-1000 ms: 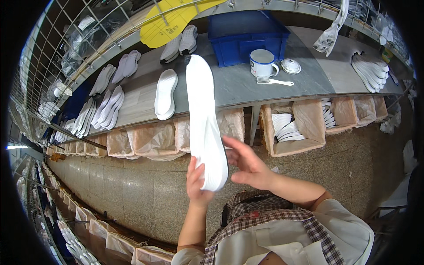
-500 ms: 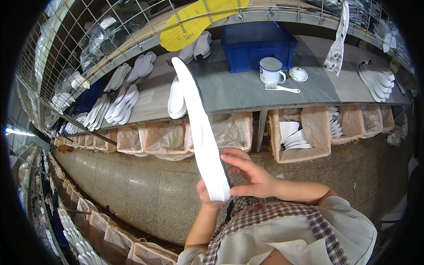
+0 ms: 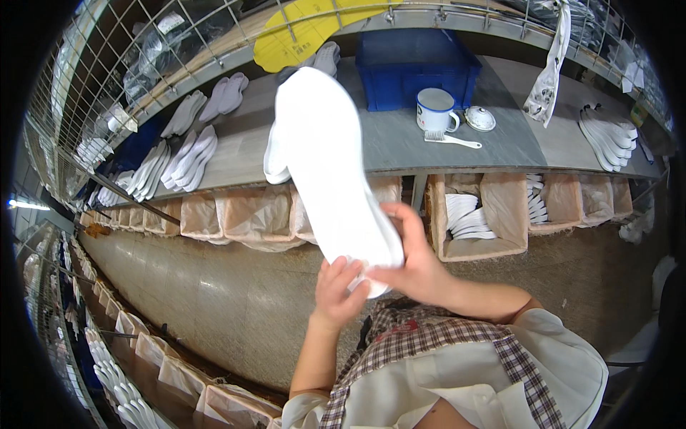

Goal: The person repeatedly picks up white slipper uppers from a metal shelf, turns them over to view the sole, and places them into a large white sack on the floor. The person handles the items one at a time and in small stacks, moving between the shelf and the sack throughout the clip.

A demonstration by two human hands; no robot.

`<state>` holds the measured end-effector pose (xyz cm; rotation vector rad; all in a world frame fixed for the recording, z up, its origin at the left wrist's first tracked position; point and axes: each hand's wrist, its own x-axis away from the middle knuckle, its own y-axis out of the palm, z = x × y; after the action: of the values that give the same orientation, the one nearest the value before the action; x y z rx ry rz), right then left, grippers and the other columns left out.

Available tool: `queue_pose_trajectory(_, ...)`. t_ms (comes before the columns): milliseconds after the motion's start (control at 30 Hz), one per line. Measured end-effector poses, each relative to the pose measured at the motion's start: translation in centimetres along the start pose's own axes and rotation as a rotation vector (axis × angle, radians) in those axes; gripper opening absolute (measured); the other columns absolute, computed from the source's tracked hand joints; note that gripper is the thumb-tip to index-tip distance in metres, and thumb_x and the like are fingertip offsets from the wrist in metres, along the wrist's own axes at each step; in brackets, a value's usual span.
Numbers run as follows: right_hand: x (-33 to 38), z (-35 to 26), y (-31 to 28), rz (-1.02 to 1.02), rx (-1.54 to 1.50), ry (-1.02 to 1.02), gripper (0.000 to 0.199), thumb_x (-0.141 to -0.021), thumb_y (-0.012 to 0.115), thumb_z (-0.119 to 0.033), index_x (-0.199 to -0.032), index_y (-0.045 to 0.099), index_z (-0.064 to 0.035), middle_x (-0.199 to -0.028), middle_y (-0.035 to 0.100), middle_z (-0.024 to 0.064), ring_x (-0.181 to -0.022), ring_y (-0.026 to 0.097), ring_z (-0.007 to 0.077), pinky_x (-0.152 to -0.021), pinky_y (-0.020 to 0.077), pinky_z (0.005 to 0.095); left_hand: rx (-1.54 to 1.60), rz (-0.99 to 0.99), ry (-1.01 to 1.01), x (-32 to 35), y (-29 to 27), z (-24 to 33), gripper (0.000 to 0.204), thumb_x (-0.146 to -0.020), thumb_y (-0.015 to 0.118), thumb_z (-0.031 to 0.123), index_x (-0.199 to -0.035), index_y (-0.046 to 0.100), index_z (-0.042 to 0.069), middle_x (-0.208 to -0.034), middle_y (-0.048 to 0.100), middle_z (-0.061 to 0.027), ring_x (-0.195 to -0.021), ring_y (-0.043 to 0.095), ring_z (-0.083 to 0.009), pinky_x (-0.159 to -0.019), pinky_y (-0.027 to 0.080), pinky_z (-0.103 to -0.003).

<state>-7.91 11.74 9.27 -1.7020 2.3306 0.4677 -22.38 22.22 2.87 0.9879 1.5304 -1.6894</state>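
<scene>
A strip light glares at nine o'clock; the floor shines toward eight. The white sole looks washed out, the right hand blurred; straight edges bend toward black corners.

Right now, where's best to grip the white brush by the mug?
Likely the slim handle, from the near right: the brush lies with it pointing right over bare bench, its bristled head close to the mug.

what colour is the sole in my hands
The sole is white; the head view shows it best.
</scene>
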Motion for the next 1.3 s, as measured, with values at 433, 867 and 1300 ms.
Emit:
queue_pose_trajectory(433, -1.2, 2.1, -2.1, 0.131, -1.275, 0.642, 0.051, -0.081, 0.048, -0.013, -0.127, 0.039, 0.006, -0.117, 0.055, 0.0182, -0.105, 0.059, 0.0277, -0.088, 0.05, 0.0417, 0.228, 0.243, -0.492, -4.6, -0.5, 1.1, 0.046, -0.07, 0.078, 0.014, -0.107, 0.054, 0.002, -0.119, 0.052, -0.0133, -0.119, 0.048, -0.0364, -0.098, 0.04, -0.045)
queue_pose_trajectory(867, 0.2, 3.0, -3.2, -0.07, -1.414, 0.66, 0.052, -0.078, 0.048, -0.016, -0.125, 0.041, 0.0057, -0.113, 0.057, 0.0171, -0.101, 0.06, 0.0269, -0.087, 0.0506, 0.0399, 0.177, 0.236, -0.413, -4.8, 0.3, 3.6, 0.042, -0.067, 0.079, 0.017, -0.102, 0.057, 0.007, -0.113, 0.055, -0.011, -0.112, 0.052, -0.0308, -0.097, 0.036, -0.05)
queue_pose_trajectory(1300, 1.3, 4.7, -4.5, -0.123, -1.33, 0.626, 0.043, -0.089, 0.043, -0.017, -0.12, 0.049, 0.0108, -0.112, 0.06, 0.0213, -0.098, 0.062, 0.0291, -0.082, 0.0542, 0.0375, 0.172, 0.176, -0.286, -4.6, 0.9, 5.8, 0.04, -0.065, 0.08, 0.017, -0.099, 0.06, 0.012, -0.111, 0.055, -0.0076, -0.11, 0.053, -0.0309, -0.095, 0.037, -0.051)
